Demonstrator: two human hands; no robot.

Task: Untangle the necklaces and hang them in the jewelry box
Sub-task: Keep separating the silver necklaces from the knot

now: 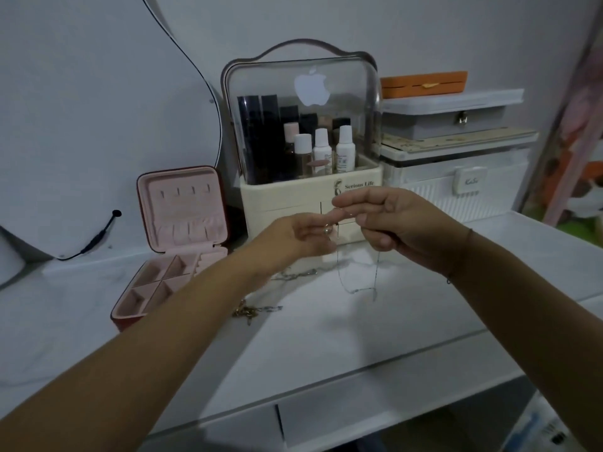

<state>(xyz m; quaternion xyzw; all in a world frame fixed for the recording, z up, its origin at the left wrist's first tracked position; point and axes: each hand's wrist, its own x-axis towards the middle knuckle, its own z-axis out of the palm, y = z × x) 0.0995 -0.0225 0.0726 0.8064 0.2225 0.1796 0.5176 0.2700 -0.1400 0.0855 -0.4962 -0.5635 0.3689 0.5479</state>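
A thin silver necklace [357, 290] hangs in a loop above the white table, its two ends held up between my hands. My left hand [303, 238] pinches one end near a small ring-like clasp, and my right hand [391, 223] pinches the other end just beside it. Below them on the table lie a silver chain [295, 275] and a gold chain with a silver piece [251, 312], partly hidden by my left forearm. The pink jewelry box [182, 203] stands open at the left, lid upright with small hooks showing.
A cream cosmetics organiser [310, 197] with a clear lid stands right behind my hands. White and grey cases with an orange box [424, 83] on top are stacked at the right. A curved mirror [98, 125] leans on the wall at the left. The table's front edge [359, 370] has drawers below.
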